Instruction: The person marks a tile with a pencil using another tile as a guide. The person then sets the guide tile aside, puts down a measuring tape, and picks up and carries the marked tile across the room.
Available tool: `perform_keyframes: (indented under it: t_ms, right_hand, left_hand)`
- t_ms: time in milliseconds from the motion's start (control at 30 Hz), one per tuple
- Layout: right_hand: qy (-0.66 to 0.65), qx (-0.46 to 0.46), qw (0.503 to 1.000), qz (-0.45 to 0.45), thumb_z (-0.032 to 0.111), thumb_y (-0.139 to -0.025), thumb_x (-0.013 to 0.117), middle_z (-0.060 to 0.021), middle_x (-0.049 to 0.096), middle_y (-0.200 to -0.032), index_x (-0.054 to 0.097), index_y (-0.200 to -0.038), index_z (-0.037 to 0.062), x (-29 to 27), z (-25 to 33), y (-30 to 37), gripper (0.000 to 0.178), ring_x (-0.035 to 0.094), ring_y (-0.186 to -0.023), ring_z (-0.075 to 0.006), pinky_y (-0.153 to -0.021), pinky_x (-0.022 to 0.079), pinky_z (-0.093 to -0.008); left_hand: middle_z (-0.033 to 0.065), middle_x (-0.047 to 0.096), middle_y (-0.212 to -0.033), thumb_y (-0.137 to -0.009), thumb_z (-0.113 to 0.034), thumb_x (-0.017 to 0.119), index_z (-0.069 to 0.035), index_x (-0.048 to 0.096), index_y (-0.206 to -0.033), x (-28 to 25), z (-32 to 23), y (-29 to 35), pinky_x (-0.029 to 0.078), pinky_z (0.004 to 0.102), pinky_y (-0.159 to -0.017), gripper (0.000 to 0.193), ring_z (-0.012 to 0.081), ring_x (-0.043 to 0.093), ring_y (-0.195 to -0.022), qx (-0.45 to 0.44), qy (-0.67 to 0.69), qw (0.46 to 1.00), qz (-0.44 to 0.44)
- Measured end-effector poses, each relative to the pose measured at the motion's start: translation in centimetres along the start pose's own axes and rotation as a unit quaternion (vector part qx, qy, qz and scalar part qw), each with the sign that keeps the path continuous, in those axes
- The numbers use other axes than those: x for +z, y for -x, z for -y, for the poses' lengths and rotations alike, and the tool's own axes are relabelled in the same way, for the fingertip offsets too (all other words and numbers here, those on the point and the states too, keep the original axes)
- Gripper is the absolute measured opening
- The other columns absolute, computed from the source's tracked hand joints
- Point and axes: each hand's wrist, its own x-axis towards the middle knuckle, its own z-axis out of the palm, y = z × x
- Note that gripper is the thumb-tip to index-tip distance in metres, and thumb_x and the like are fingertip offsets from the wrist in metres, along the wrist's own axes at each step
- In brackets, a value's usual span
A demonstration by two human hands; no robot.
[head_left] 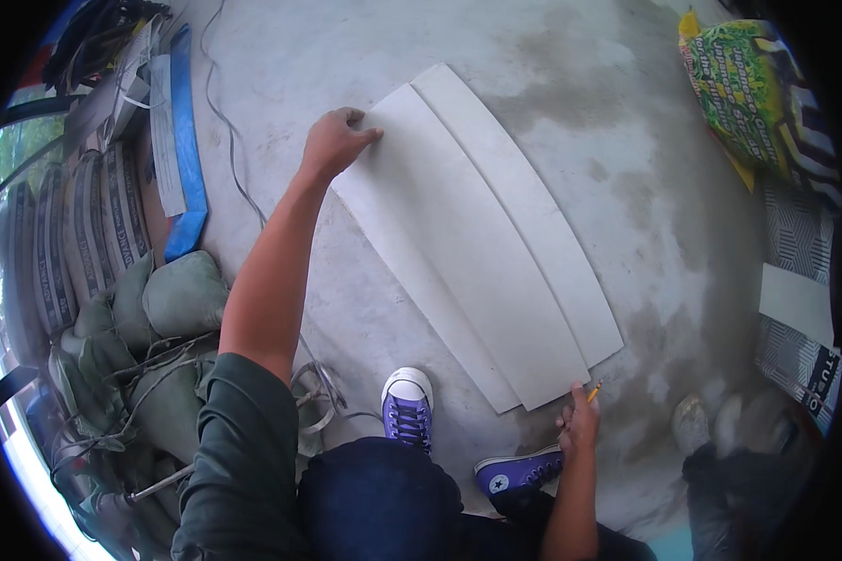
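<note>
Overlapping flat white boards lie at a slant on the concrete floor in front of me. Their long edges are offset, so strips of the lower boards show. My left hand is closed at the far left corner of the upper board, thumb and fingers gripping its edge. At the near right end, my right hand holds a yellow pencil, with its fingers curled. That hand is beside the board's near corner, and a fingertip appears to touch it.
My purple sneakers stand near the boards. Stacked green sacks, a blue strip and a grey cable lie left. Right are a green printed bag, a white panel and a blurred shoe and trousers.
</note>
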Motion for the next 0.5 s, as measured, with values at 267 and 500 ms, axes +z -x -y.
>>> perform_keyframes:
  t_ms: [267, 500]
  right_hand:
    - [-0.005, -0.002, 1.0, -0.008, 0.022, -0.093, 0.069, 0.005, 0.039, -0.07, 0.049, -0.111, 0.0084, -0.1, -0.24, -0.22, 0.03, 0.031, -0.044, -0.0051, -0.04, 0.032, -0.0272]
    - [-0.005, -0.004, 1.0, -0.029, 0.021, -0.093, 0.069, 0.0041, 0.04, -0.072, 0.049, -0.112, 0.0083, 0.02, 0.15, -0.17, 0.031, 0.031, -0.045, -0.0055, -0.041, 0.032, -0.0274]
  left_hand:
    - [0.0212, 0.07, -0.112, -0.076, -0.036, 0.075, 0.002, 0.069, -0.115, 0.26, 0.73, -0.38, 0.051, 0.0394, -0.092, 0.055, 0.0345, 0.066, -0.105, 0.026, -0.037, 0.999, -0.019]
    - [0.0218, 0.069, -0.114, -0.077, -0.036, 0.075, 0.002, 0.069, -0.116, 0.17, 0.08, 0.08, 0.051, 0.0395, -0.093, 0.054, 0.0345, 0.066, -0.106, 0.02, -0.036, 0.999, -0.015]
